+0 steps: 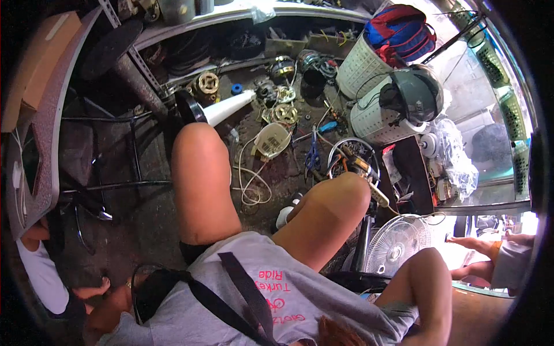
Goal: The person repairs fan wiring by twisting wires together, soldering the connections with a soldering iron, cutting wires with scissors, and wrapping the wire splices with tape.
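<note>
Neither of my hands shows. My right arm [430, 288] is bent at the right, its hand out of sight. Low on the left, my left arm [112, 308] runs beside a black bag [156, 294], and its hand is hidden. In front of my knees, a white plastic cup-like container [272, 140] lies on the floor with a looped white cord [251, 187]. Blue-handled scissors [313, 155] lie nearby. Motor parts [284, 114] sit beyond, next to a white cone-shaped piece [228, 108].
White baskets [360, 69] stand at the right, one holding a red and blue bag [401, 34]. A dark helmet [418, 95] rests on another. A fan guard [398, 245] is near my knee. Other people are at the right [508, 259] and left [43, 274]. A table [49, 167] edges the left.
</note>
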The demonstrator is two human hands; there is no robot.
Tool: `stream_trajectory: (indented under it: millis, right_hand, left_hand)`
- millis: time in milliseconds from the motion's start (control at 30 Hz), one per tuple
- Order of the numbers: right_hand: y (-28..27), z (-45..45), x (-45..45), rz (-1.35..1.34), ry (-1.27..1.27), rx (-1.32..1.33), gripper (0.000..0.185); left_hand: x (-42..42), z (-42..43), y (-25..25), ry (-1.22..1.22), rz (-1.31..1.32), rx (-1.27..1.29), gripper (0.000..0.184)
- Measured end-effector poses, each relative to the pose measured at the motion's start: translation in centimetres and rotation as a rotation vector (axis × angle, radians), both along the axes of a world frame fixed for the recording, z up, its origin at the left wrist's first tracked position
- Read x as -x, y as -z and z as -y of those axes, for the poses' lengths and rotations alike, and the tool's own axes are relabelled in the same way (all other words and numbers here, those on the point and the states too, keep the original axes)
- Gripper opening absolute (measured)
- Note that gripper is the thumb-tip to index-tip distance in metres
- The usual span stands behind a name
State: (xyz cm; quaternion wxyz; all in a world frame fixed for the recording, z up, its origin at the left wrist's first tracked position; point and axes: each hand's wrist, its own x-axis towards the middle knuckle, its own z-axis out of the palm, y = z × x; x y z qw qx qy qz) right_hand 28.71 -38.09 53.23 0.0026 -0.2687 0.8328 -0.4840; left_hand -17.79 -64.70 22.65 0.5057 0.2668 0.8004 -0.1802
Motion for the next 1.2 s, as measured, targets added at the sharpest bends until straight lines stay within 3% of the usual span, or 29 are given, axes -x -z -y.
stream_trajectory:
  millis: [367, 467, 567, 667, 833, 867, 967, 1033, 1067, 1133, 1167, 1200]
  right_hand:
    - [1.4, -1.4, -3.0, -0.163, -0.042, 0.170, 0.007]
    - [5.5, -3.8, 0.3, -0.277, -0.130, 0.282, 0.009]
    - [10.6, -5.0, 4.3, -0.322, -0.263, 0.446, 0.029]
    - [12.5, -4.4, 4.3, -0.365, -0.221, 0.553, 0.033]
    - [12.0, -3.8, 1.8, -0.412, 0.003, 0.502, 0.039]
    - [11.5, -4.1, 1.0, -0.386, 0.033, 0.517, 0.022]
    - [14.6, -3.1, -5.2, -0.634, 0.369, 0.510, 0.027]
    - [18.0, -2.6, -9.8, -0.786, 0.657, 0.559, 0.028]
    - [20.9, -2.5, -12.0, -0.884, 0.883, 0.697, 0.033]
    - [24.4, -3.4, -14.0, -0.878, 1.655, 0.960, 0.031]
    - [26.1, -3.9, -14.9, -0.799, 1.964, 1.149, 0.032]
    - [28.7, -5.6, -16.4, -0.462, 2.260, 1.146, 0.031]
  left_hand:
    - [7.6, 10.3, -6.3, 0.092, -0.583, 0.137, 0.021]
    - [9.5, 11.0, -7.0, 0.126, -0.668, 0.170, 0.021]
    - [10.7, 10.8, -7.4, 0.165, -0.698, 0.191, 0.020]
    - [10.9, 9.1, -5.8, 0.238, -0.648, 0.189, 0.020]
    - [9.0, 0.2, 3.2, 0.534, -0.357, 0.085, 0.019]
    - [8.2, -1.8, 4.5, 0.604, -0.305, 0.066, 0.019]
    - [6.1, -7.3, 2.9, 0.783, -0.236, -0.009, 0.019]
    - [4.1, -11.7, -2.0, 0.875, -0.280, -0.162, 0.019]
    - [2.0, -14.2, -5.6, 0.886, -0.291, -0.265, 0.019]
    - [-3.5, -20.2, -13.4, 0.743, -0.216, -0.469, 0.014]
    - [-5.4, -22.8, -15.9, 0.607, -0.091, -0.483, 0.012]
    - [-7.6, -25.1, -17.5, 0.627, -0.019, -0.592, 0.011]
